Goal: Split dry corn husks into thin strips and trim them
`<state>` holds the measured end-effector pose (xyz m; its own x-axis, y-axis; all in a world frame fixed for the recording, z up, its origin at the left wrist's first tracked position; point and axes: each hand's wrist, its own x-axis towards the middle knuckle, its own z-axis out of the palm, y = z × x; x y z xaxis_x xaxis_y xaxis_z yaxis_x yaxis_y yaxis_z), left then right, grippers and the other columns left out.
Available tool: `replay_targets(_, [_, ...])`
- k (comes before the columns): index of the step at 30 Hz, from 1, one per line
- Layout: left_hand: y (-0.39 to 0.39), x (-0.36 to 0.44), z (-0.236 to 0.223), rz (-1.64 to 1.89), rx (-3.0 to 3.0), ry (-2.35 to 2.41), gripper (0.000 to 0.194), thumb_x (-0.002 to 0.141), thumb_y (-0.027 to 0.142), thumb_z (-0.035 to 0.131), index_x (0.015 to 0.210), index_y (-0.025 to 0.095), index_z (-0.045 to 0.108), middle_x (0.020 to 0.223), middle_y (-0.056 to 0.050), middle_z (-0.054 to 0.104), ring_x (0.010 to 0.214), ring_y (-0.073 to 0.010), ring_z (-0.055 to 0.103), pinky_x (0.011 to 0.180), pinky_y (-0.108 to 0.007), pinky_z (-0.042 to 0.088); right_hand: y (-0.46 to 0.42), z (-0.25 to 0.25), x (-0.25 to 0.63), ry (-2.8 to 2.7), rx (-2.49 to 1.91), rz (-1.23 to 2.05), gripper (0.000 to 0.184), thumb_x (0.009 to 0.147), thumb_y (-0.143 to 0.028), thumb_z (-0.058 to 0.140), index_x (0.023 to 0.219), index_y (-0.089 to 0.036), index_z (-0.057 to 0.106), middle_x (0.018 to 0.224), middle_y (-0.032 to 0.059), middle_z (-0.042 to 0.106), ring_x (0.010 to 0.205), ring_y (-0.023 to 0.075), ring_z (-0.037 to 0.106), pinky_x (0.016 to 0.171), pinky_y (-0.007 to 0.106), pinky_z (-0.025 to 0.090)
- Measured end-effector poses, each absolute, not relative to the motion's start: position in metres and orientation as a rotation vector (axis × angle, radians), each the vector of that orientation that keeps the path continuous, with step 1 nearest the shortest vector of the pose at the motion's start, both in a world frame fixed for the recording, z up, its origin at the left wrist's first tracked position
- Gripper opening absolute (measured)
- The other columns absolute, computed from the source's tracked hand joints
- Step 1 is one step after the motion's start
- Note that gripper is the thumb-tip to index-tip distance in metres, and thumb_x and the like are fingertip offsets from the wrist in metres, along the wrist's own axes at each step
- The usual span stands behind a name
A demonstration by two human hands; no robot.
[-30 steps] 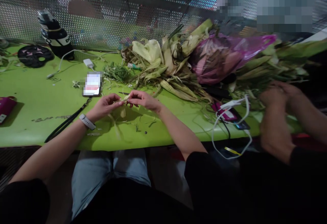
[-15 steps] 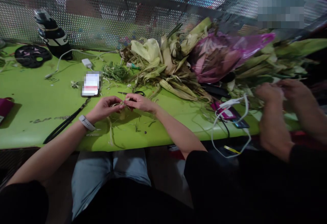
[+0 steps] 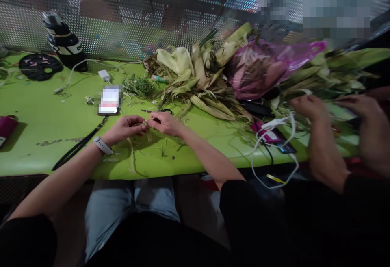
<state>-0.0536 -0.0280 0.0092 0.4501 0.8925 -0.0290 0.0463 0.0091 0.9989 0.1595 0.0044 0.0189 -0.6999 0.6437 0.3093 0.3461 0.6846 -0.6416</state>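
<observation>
My left hand (image 3: 128, 129), with a pale watch band at the wrist, pinches a small bundle of pale corn husk strips (image 3: 149, 135). Fingertip to fingertip with it, my right hand (image 3: 164, 123) grips the same bundle from the other side. Ends of the husk hang below the fingers, and a long thin strip (image 3: 132, 155) trails toward the table's front edge. The part between the fingertips is mostly hidden. Just behind my right hand lies a pair of scissors (image 3: 166, 111). A phone (image 3: 109, 101) with a lit screen and a black strap lies beyond my left hand.
Dried corn husks (image 3: 210, 92) and a pink plastic bag (image 3: 252, 72) are heaped on the green table (image 3: 73, 108). Green shreds (image 3: 138, 86) lie beside them. A dark bottle (image 3: 65, 43) stands back left. White cables (image 3: 254, 157) loop over the front edge near a co-worker's hands (image 3: 310, 106).
My hands stay together on the husk, with only a slight shift of the right hand. The co-worker's hands have moved apart, one of them leftward with a pale strip.
</observation>
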Motion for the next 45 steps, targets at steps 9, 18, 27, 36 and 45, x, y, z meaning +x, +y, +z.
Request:
replay_targets(9, [-0.029,-0.048,0.011,0.863,1.392,0.932,0.036,0.071,0.043,0.081,0.091,0.015,0.071,0.084,-0.006,0.074,0.073,-0.0142,0.067,0.071,-0.028,0.057,0.007,0.019,0.163,-2.331,-0.811,0.662,0.031,0.098,-0.038,0.044,0.078,-0.017,0.055,0.068,-0.0001,0.054,0.063,0.0115,0.045,0.062,0.025,0.033])
replay_targets(18, [-0.032,-0.048,0.017,0.819,1.489,0.988,0.033,0.075,0.046,0.076,0.089,0.017,0.072,0.077,-0.003,0.069,0.067,-0.0120,0.061,0.067,-0.025,0.052,0.005,0.017,0.160,-2.419,-0.737,0.510,0.038,0.100,-0.044,0.042,0.083,-0.017,0.063,0.080,0.0047,0.062,0.071,0.0140,0.053,0.066,0.026,0.037])
replay_targets(27, [-0.030,-0.049,0.011,1.057,1.326,0.934,0.031,0.074,0.043,0.078,0.092,0.019,0.070,0.084,-0.002,0.070,0.073,-0.0116,0.062,0.073,-0.026,0.052,0.004,0.028,0.166,-2.140,-0.854,1.387,0.028,0.096,-0.042,0.051,0.091,-0.015,0.058,0.080,0.0026,0.063,0.070,0.0127,0.060,0.069,0.027,0.049])
replay_targets(36, [-0.029,-0.048,0.011,1.103,1.318,0.930,0.030,0.073,0.038,0.080,0.091,0.016,0.070,0.081,-0.002,0.068,0.069,-0.0105,0.060,0.068,-0.024,0.050,0.003,0.019,0.157,-1.953,-0.709,1.576,0.012,0.092,-0.023,0.050,0.086,-0.014,0.055,0.073,-0.0004,0.056,0.064,0.0101,0.055,0.064,0.025,0.048])
replay_targets(45, [-0.027,-0.051,0.004,1.139,1.297,0.903,0.026,0.075,0.037,0.079,0.091,0.017,0.073,0.085,-0.003,0.070,0.074,-0.0114,0.061,0.073,-0.025,0.049,0.004,0.015,0.158,-2.050,-0.778,1.331,0.010,0.085,-0.022,0.050,0.082,-0.015,0.055,0.066,-0.0018,0.057,0.060,0.0107,0.055,0.060,0.024,0.046])
